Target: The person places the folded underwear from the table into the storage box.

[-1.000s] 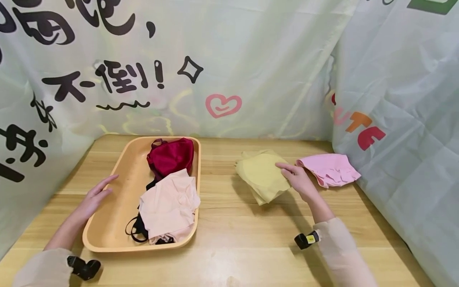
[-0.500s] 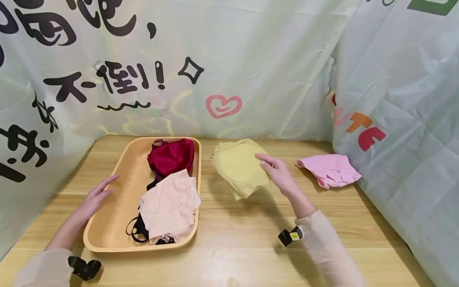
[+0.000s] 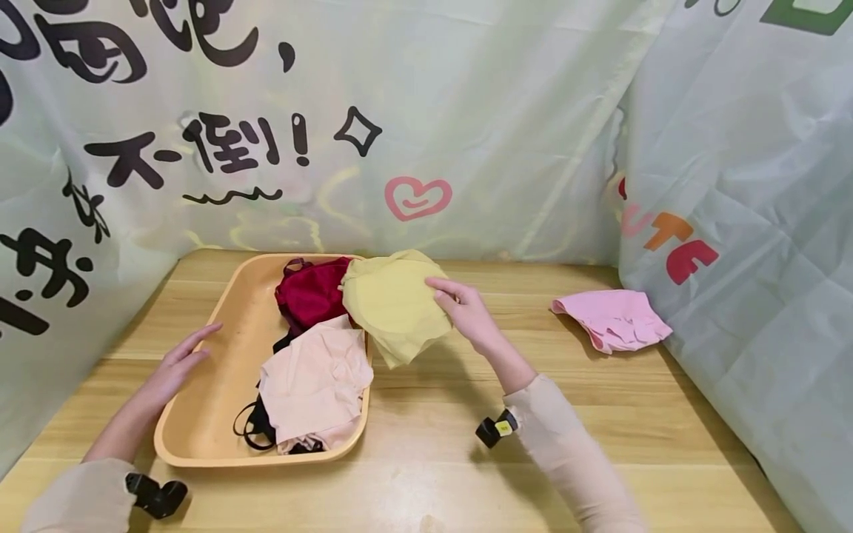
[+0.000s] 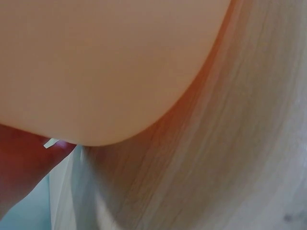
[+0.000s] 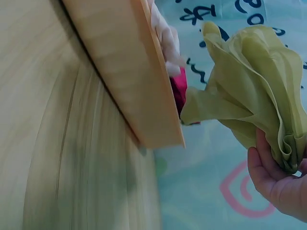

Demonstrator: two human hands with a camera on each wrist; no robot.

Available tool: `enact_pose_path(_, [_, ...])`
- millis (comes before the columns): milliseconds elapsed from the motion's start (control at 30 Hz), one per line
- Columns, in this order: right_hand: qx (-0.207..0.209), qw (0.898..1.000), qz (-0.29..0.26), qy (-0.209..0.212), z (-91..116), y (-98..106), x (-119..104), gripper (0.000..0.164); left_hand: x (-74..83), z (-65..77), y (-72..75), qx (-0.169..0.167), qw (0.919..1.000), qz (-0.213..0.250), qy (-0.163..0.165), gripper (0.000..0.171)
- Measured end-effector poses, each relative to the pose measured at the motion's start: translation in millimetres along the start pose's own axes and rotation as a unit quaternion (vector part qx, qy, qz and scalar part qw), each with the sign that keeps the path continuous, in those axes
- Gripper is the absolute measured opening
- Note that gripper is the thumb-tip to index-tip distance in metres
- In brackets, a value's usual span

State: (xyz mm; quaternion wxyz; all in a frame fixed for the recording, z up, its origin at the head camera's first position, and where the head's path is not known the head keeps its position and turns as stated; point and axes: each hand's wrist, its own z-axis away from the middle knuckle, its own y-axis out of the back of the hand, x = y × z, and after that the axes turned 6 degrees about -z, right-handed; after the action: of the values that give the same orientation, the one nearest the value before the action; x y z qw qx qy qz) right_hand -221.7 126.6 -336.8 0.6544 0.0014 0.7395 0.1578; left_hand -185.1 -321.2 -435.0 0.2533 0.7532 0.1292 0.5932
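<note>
The left hand (image 3: 175,371) is at the left edge of the orange tray (image 3: 216,400), its fingers straight, the thumb apart. Inside, the dark red garment (image 3: 309,292) lies at the far right corner; the pale pink cloth (image 3: 313,377) is along the right edge. Above this edge, the right hand (image 3: 469,317) pinches the yellow cloth (image 3: 393,300). The bright pink cloth (image 3: 609,318) lies by the right edge of the desk (image 3: 453,459).

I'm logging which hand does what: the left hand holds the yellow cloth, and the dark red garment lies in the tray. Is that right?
Not quite: the right hand holds the yellow cloth, as the head view shows; the left hand is at the tray's rim. The dark red garment does lie in the tray.
</note>
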Motion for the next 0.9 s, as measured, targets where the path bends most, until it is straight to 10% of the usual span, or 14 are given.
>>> enact_pose_path(900, [-0.017, 0.999, -0.051, 0.008, -36, -85, -1, 0.043, 1.5, -1.4, 0.9, 0.004, 1.0000, 0.004, 0.002, 0.045])
